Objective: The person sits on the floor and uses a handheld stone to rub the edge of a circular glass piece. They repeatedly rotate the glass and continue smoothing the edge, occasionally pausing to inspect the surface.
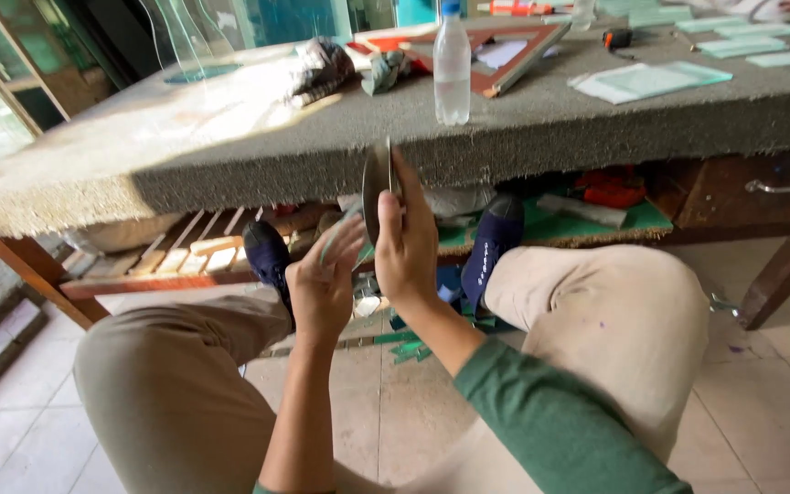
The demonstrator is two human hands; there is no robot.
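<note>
— Head view: what's w/ the hands?
— Right hand [406, 245] grips a thin rounded glass piece [375, 187] edge-up, prob. to eye its rim. Left hand [324, 285] pinches a small pale scrap [336, 240] against its lower edge.
— Where's it sit?
— Between the knees, just in front of the carpeted table [230, 155], below the water bottle [453, 69].

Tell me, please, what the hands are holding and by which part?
The right hand holds a thin glass piece edge-on, gripping its lower right edge with the thumb along it. The left hand supports its lower end from below.
</note>
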